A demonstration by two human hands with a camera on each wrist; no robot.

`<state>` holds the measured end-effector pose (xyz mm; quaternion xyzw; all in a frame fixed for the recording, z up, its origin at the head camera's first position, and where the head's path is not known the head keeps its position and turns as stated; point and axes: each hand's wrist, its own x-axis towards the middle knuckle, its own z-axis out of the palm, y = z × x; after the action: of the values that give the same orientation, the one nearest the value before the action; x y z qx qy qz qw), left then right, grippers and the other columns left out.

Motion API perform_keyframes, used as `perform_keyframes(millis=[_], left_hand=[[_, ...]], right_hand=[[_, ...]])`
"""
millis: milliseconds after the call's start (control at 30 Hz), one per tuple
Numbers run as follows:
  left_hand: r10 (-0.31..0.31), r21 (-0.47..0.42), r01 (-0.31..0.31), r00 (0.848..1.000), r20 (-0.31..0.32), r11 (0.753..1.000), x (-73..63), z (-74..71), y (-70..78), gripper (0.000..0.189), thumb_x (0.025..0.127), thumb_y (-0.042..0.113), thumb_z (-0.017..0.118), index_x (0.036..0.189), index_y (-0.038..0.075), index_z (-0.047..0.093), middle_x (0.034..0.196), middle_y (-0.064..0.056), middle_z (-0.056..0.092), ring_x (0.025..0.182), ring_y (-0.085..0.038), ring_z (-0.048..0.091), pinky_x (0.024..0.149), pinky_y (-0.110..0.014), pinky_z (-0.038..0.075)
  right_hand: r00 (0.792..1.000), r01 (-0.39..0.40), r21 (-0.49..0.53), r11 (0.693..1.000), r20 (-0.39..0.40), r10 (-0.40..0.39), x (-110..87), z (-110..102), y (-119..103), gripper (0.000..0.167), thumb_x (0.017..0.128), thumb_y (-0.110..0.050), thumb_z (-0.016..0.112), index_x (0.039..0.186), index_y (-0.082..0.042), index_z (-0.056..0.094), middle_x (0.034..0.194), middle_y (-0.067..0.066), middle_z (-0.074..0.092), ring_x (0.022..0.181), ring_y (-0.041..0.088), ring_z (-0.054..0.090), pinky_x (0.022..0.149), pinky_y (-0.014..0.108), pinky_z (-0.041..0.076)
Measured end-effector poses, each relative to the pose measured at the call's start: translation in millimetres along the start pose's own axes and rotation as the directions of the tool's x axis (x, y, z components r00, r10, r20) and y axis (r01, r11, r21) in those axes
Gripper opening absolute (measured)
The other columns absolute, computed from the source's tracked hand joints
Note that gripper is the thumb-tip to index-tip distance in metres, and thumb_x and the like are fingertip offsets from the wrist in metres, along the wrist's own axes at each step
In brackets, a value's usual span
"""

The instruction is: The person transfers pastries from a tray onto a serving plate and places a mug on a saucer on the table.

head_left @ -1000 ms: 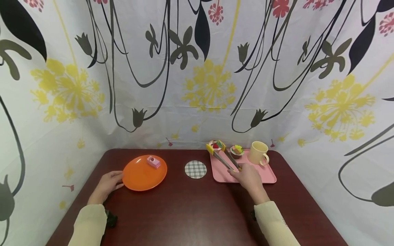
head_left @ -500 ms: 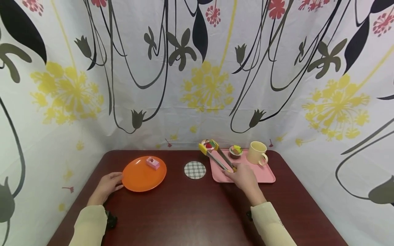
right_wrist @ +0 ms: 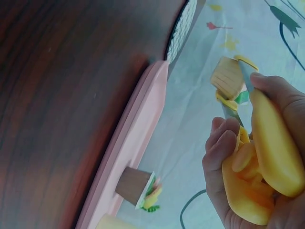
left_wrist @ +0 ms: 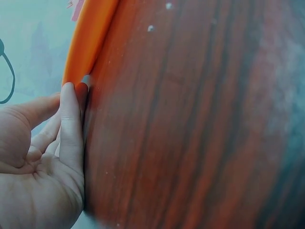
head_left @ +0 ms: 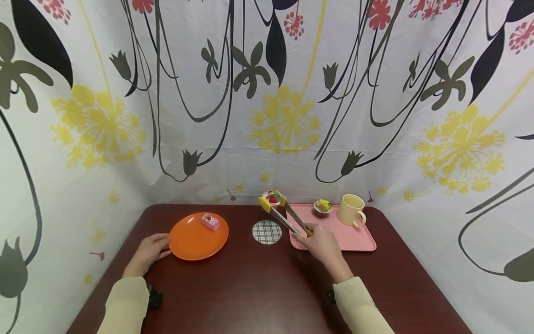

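Observation:
My right hand (head_left: 320, 241) grips a pair of tongs (head_left: 284, 221) by their yellow handles. Their yellow tips hold a toy cupcake (head_left: 272, 199) with a red and white top, up off the table. In the right wrist view the tan side of this cupcake (right_wrist: 227, 77) shows between the tips. My left hand (head_left: 148, 250) is at the left rim of an orange plate (head_left: 187, 243), its extended fingers touching the rim. A small pink cake slice (head_left: 210, 221) lies on the plate. Between plate and tongs lies a round checked coaster (head_left: 267, 232).
A pink tray (head_left: 354, 239) stands at the back right, under my right hand. On it are another cupcake (head_left: 322, 208) with a yellow and green top and a cream mug (head_left: 351, 210). A patterned cloth (head_left: 225, 134) hangs behind the dark wooden table (head_left: 242, 287).
My right hand has moved left with the tongs, carrying the cupcake off the tray side toward the space above the coaster. The left hand has stayed at the plate.

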<state>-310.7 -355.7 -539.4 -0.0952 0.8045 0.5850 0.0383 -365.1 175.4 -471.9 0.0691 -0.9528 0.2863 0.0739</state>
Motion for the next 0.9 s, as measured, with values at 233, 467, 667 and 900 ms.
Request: perform_keyframes(millis=[233, 467, 667, 900], left_hand=[[-0.018, 0.005, 0.019, 1.000, -0.019, 1.000, 0.2, 0.8, -0.2, 0.062, 0.116, 0.034, 0.049, 0.160, -0.009, 0.040, 0.159, -0.033, 0.046, 0.131, -0.029, 0.064, 0.096, -0.026, 0.065], [-0.035, 0.000, 0.035, 0.999, -0.015, 0.999, -0.4, 2.9, 3.8, 0.062, 0.116, 0.035, 0.048, 0.161, -0.007, 0.039, 0.163, -0.031, 0.043, 0.143, -0.037, 0.058, 0.101, -0.029, 0.063], [-0.042, -0.001, 0.042, 0.999, -0.020, 0.999, -2.9, 3.3, 7.8, 0.062, 0.117, 0.034, 0.046, 0.161, -0.009, 0.038, 0.163, -0.033, 0.043, 0.147, -0.043, 0.051, 0.105, -0.033, 0.062], [-0.047, -0.016, 0.046, 0.999, -0.013, 0.999, -3.5, 3.8, 12.3, 0.061, 0.117, 0.032, 0.046, 0.161, -0.009, 0.038, 0.163, -0.033, 0.042, 0.147, -0.045, 0.050, 0.108, -0.037, 0.060]], right_hand=[[0.999, 0.046, 0.027, 0.999, 0.000, -0.046, 2.4, 11, -13, 0.041, 0.090, -0.051, 0.085, 0.096, -0.012, 0.075, 0.061, -0.004, 0.050, 0.057, 0.014, 0.049, 0.051, 0.027, 0.037], [0.994, 0.107, 0.045, 0.993, -0.022, -0.106, 5.1, 21, -27, 0.037, 0.091, -0.049, 0.084, 0.104, -0.014, 0.078, 0.066, -0.006, 0.057, 0.063, 0.014, 0.053, 0.057, 0.029, 0.041], [0.993, 0.118, 0.055, 0.992, -0.003, -0.118, 5.3, 31, -39, 0.041, 0.091, -0.049, 0.084, 0.113, -0.014, 0.081, 0.075, -0.006, 0.066, 0.068, 0.015, 0.056, 0.061, 0.030, 0.045], [0.990, 0.135, 0.056, 0.989, 0.020, -0.137, 5.9, 39, -57, 0.049, 0.091, -0.050, 0.084, 0.124, -0.014, 0.080, 0.081, -0.006, 0.071, 0.071, 0.017, 0.058, 0.065, 0.032, 0.048]])
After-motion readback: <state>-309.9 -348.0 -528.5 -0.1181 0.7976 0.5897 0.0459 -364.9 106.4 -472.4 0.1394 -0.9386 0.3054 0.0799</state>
